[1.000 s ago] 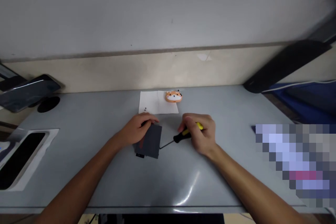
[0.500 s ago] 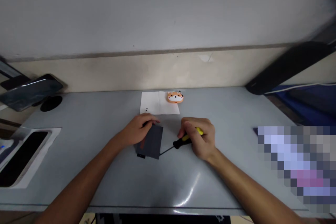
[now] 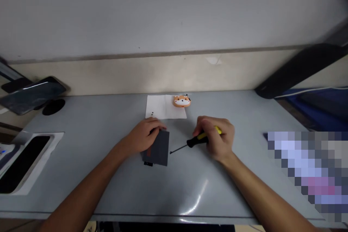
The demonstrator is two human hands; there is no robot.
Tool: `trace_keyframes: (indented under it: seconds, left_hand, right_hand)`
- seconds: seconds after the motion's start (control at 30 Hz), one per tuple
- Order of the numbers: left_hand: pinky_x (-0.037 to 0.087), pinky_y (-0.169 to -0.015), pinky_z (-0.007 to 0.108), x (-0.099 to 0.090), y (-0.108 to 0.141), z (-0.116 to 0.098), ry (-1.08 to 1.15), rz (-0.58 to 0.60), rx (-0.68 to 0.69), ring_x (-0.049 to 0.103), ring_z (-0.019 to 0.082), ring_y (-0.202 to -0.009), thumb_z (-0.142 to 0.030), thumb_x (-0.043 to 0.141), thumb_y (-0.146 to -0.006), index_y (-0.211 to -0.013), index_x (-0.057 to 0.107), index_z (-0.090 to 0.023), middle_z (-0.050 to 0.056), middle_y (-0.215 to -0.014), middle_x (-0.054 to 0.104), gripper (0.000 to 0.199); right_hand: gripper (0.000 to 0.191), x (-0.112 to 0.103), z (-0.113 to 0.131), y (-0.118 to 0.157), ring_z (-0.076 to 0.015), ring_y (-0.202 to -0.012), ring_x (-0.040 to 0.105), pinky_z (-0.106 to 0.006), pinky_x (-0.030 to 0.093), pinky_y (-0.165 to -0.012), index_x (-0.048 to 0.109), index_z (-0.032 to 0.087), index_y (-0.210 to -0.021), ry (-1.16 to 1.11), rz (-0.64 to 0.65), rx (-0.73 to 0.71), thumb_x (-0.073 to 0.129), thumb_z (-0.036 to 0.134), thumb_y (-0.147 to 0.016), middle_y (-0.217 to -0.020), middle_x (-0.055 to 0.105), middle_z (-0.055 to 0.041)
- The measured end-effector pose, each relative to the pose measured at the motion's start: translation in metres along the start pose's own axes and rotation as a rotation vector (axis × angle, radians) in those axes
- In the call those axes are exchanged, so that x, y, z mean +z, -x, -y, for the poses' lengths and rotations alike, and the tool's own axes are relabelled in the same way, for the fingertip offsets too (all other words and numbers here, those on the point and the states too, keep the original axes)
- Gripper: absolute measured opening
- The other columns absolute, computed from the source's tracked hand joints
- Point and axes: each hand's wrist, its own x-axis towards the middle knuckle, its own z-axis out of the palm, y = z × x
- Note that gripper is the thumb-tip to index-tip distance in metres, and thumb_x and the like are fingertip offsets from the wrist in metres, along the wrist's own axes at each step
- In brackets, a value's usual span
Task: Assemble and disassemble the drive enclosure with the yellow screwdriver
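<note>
Gripping a dark flat box by its far left part in the left hand, fingers bent around the far end, exact hold partly hidden. Holding a yellow and black screwdriver in the right hand, fingers wrapped closed around the handle.

Main thing to look at: just a small gap between the screwdriver tip and the right edge of the box. Can't tell about contact between tip and desk. Pointing left and a bit toward the near edge of the desk, from the right hand to the box. Running roughly near-to-far, as for the long axis of the box, but can't be sure under that left hand. Much nearer to the left hand, in fact touching it. Can't see anything in the way on the right side, only cover from the left hand at the far left.

Past the box, can see white paper with small dark bits on it, plus an orange animal-face case overlapping its right side.
</note>
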Motion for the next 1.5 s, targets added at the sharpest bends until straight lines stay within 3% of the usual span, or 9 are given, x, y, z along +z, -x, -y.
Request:
trace_keyframes:
  seconds: [0.13,0.3,0.53,0.8,0.87,1.0,1.1,1.23,1.5]
  left_hand:
    - [0.055,-0.089,0.034,0.000,0.003,-0.006,0.083,0.044,-0.008,0.068,0.019,-0.099,-0.029,0.054,-0.102,-0.115,0.073,-0.026,0.005,-0.111,0.073,0.023]
    - [0.053,-0.096,0.036,0.001,0.003,-0.010,0.055,0.050,0.030,0.066,0.021,-0.107,-0.032,0.061,-0.100,-0.119,0.073,-0.027,0.006,-0.116,0.072,0.024]
    - [0.053,-0.079,0.030,0.004,0.001,-0.002,0.087,0.020,-0.035,0.067,0.017,-0.088,-0.035,0.063,-0.098,-0.104,0.075,-0.024,0.003,-0.101,0.073,0.017]
    - [0.051,-0.080,0.029,0.000,-0.001,-0.005,0.142,0.009,-0.058,0.067,0.017,-0.091,-0.033,0.064,-0.098,-0.100,0.076,-0.025,0.002,-0.099,0.073,0.014]
    - [0.050,-0.075,0.028,-0.002,-0.004,0.003,0.115,-0.076,-0.068,0.066,0.016,-0.087,-0.033,0.064,-0.098,-0.099,0.076,-0.026,0.001,-0.097,0.073,0.014]
    - [0.049,-0.075,0.030,-0.009,-0.006,0.027,-0.067,-0.407,-0.107,0.061,0.016,-0.079,-0.036,0.066,-0.096,-0.100,0.077,-0.025,0.001,-0.089,0.071,0.016]
    - [0.051,-0.080,0.032,-0.014,-0.007,0.040,-0.165,-0.509,-0.167,0.061,0.017,-0.080,-0.039,0.066,-0.095,-0.099,0.077,-0.023,0.003,-0.092,0.072,0.020]
    - [0.052,-0.079,0.034,-0.014,-0.012,0.045,-0.153,-0.544,-0.240,0.063,0.018,-0.080,-0.041,0.064,-0.096,-0.101,0.078,-0.022,0.004,-0.093,0.074,0.024]
    - [0.049,-0.094,0.042,-0.008,-0.020,0.047,-0.333,-0.477,-0.212,0.063,0.024,-0.099,-0.034,0.066,-0.097,-0.098,0.079,-0.024,0.004,-0.097,0.074,0.016]
  right_hand:
    - [0.048,-0.004,-0.010,-0.003,-0.0134,-0.049,0.051,-0.029,0.036,-0.047,0.064,0.021,-0.055,0.042,-0.188,0.061,0.049,0.030,-0.099,-0.054,0.059,-0.0011]
    - [0.047,-0.003,-0.011,-0.005,-0.0138,-0.053,0.051,-0.030,0.037,-0.050,0.066,0.022,-0.059,0.124,-0.321,0.068,0.046,0.032,-0.100,-0.057,0.059,-0.0014]
    - [0.049,0.001,-0.006,-0.002,-0.0151,-0.055,0.053,-0.031,0.038,-0.052,0.066,0.022,-0.063,0.125,-0.293,0.042,0.045,0.040,-0.103,-0.061,0.062,-0.0025]
    - [0.048,0.004,-0.006,-0.001,-0.0157,-0.056,0.054,-0.032,0.039,-0.052,0.067,0.022,-0.064,0.122,-0.262,0.025,0.045,0.038,-0.104,-0.061,0.061,-0.0026]
    - [0.048,0.003,-0.007,-0.001,-0.0152,-0.057,0.055,-0.031,0.039,-0.054,0.068,0.022,-0.065,0.127,-0.279,0.024,0.045,0.037,-0.104,-0.062,0.062,-0.0022]
    - [0.047,0.001,-0.010,-0.004,-0.0134,-0.054,0.052,-0.029,0.038,-0.053,0.067,0.021,-0.065,0.165,-0.250,0.034,0.044,0.034,-0.104,-0.060,0.060,-0.0007]
    - [0.046,0.001,-0.013,-0.006,-0.0124,-0.052,0.050,-0.029,0.037,-0.052,0.067,0.020,-0.065,0.213,-0.198,0.027,0.045,0.032,-0.103,-0.057,0.057,0.0005]
    - [0.044,0.001,-0.013,-0.006,-0.0108,-0.051,0.050,-0.028,0.037,-0.052,0.067,0.020,-0.066,0.246,-0.165,-0.012,0.046,0.028,-0.103,-0.057,0.057,0.0015]
    - [0.039,0.006,0.000,-0.001,-0.0096,-0.052,0.053,-0.026,0.038,-0.053,0.066,0.019,-0.068,0.223,-0.104,-0.146,0.046,0.020,-0.102,-0.058,0.060,0.0013]
